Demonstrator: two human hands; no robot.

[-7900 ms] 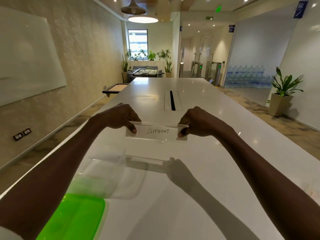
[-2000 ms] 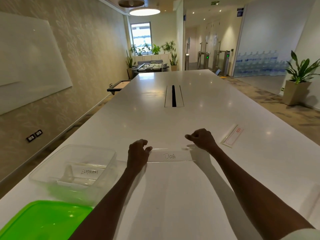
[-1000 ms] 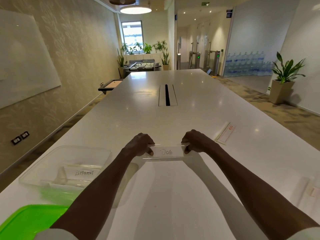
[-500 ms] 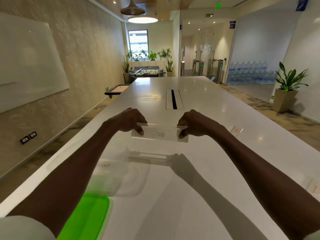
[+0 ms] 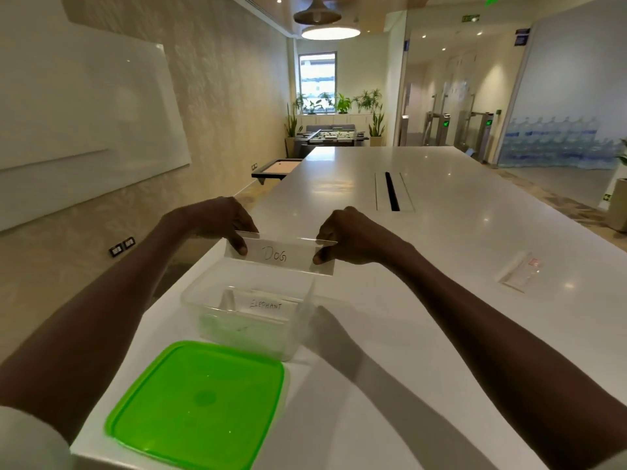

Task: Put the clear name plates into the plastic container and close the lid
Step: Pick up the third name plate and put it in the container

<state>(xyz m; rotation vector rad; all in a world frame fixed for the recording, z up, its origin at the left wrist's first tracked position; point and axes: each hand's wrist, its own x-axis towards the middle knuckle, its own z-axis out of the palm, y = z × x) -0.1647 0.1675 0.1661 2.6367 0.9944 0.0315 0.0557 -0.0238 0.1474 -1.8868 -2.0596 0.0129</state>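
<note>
- The green lid [image 5: 200,408] lies flat on the tabletop [image 5: 424,334], close to the near edge and left corner. It is not on the box yet.
- Just past it sits the clear plastic container [image 5: 217,293], open on top. The ELEPHANT name plate [image 5: 268,305] is already inside.
- Above the far side of the box, the left hand [image 5: 217,218] and right hand [image 5: 353,237] each pinch one end of the DOG name plate [image 5: 281,254].
- I think the step is putting DOG in. Next, lower it straight down between the walls, beside ELEPHANT, then let go.
- Another name plate [image 5: 520,273] waits far right.
- The left edge is close; the right side has lots of room.
</note>
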